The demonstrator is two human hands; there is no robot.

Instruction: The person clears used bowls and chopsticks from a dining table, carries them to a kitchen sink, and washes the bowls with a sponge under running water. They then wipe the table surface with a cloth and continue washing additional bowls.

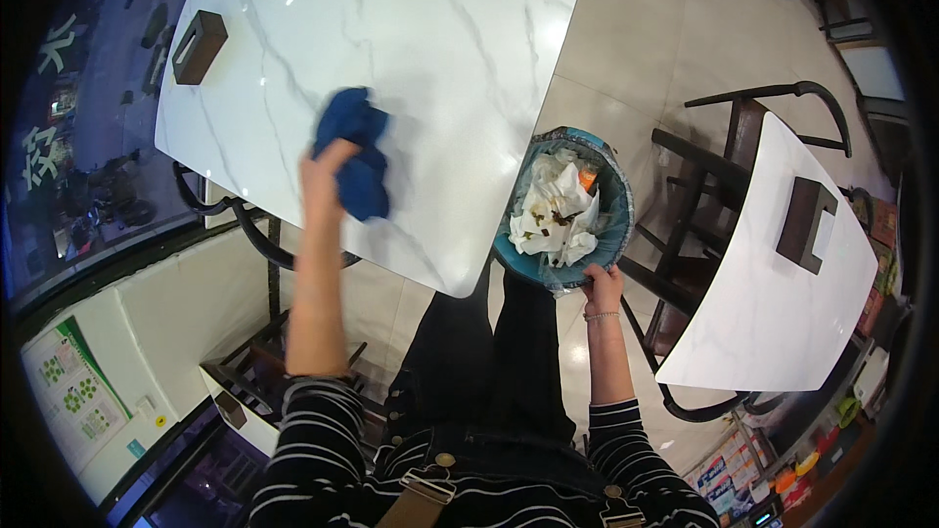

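Observation:
Over the white marble-patterned table [455, 37], my left hand [323, 169] grips a bunched blue cloth [363, 154], slightly blurred. The cloth appears to rest on the tabletop. My right hand [603, 286] holds the near rim of a blue trash bin [627, 198] just off the table's right edge. A clear plastic liner covers the inside of the bin. Crumpled white tissues [561, 194] lie in it with dark food scraps and an orange wrapper [587, 177] among them.
A dark tissue box [199, 48] stands at the table's far left. Black-armed chairs [257, 235] are tucked at its near side. To the right is a second white table [770, 308] with another tissue box [803, 224] and dark chairs [682, 235]. A window [95, 125] borders the left.

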